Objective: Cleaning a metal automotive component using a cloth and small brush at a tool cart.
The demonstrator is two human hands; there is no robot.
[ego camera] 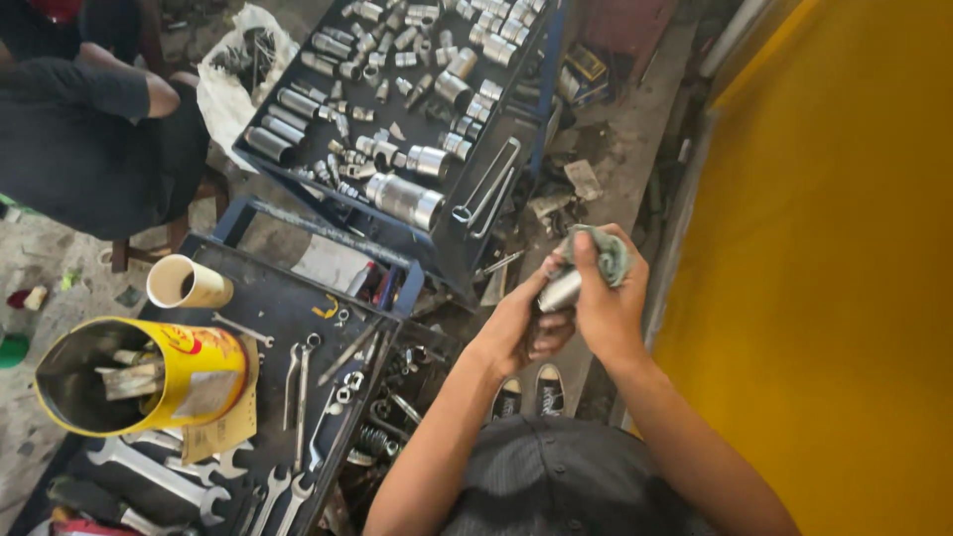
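The left hand [521,323] is curled shut around the bottom of a shiny round metal socket [559,291]. The right hand [606,298] is closed too, and it presses a crumpled grey-green cloth rag [604,250] over the top of the socket. Both hands are held up in the air, above the dirty floor, between the two trays and a big yellow wall [834,268].

Just past the hands is a dark blue metal tray [467,238]. It is full of silver sockets, too many to count, some fat and some thin. One long thin metal loop [488,184] lies near its right edge.

A second dark tray [283,298] is near the left hand. On it sit one yellow tin can [194,372] with sticks inside, at the left edge, and one cream paper cup [189,283] lying on its side at the far edge. Several flat silver spanners [288,467] lie at the near edge.

Two dark shoes [526,395] with white toes show below the hands. Another person in dark clothes [89,139] sits at the far left.
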